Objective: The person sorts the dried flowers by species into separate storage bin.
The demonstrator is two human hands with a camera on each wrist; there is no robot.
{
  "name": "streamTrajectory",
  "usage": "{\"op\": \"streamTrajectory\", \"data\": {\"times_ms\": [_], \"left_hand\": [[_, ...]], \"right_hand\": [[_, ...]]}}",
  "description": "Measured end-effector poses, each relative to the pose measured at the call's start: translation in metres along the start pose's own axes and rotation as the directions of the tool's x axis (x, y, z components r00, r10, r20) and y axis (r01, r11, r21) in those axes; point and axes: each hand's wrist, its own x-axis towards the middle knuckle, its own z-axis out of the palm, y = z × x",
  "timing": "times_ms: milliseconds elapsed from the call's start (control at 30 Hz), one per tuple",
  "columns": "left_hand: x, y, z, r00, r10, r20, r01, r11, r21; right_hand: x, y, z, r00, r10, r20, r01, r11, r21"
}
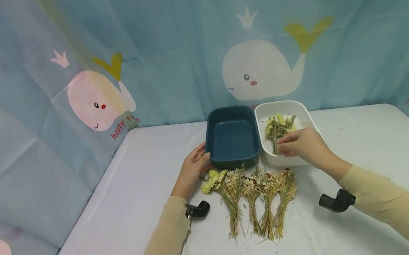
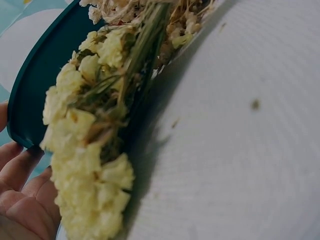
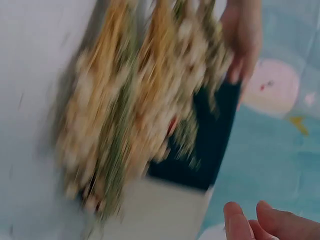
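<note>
My left hand (image 1: pixel 195 164) rests its fingers against the left wall of a dark blue plastic box (image 1: pixel 234 158). My right hand (image 1: pixel 300 145) hovers over the front of a white plastic box (image 1: pixel 289 159), close to the stems of a yellow dried-flower bunch (image 1: pixel 275 129) lying inside. In the right wrist view the fingertips (image 3: pixel 235 212) are slightly apart, with nothing visible between them. Before the blue box lies another yellow dried-flower bunch (image 2: pixel 90 175), near my left hand. Beside it are several cream dried-flower bunches (image 1: pixel 269 185), stems toward me.
The two boxes stand side by side near the back of the white-covered table (image 1: pixel 131 221). A blue curtain (image 1: pixel 176 84) printed with whales hangs behind and to the left. Small plant crumbs (image 2: pixel 255 104) are scattered on the cloth.
</note>
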Motion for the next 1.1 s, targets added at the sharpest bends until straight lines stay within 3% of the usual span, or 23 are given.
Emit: {"op": "streamTrajectory", "data": {"times_ms": [200, 500, 1100], "left_hand": [[-0.001, 0.001, 0.001, 1.0, -0.01, -0.009, 0.01, 1.0, 0.006], [-0.002, 0.0, 0.0, 1.0, 0.006, -0.002, -0.006, 1.0, -0.007], [-0.003, 0.003, 0.0, 1.0, 0.017, 0.011, -0.018, 1.0, 0.025]], "right_hand": [[-0.013, -0.011, 0.025, 0.999, -0.008, 0.053, 0.003, 0.996, 0.084], [-0.027, -0.022, 0.06, 0.991, -0.013, 0.135, -0.005, 0.991, 0.132], [-0.029, -0.033, 0.111, 0.953, -0.068, 0.296, 0.003, 0.977, 0.215]]}}
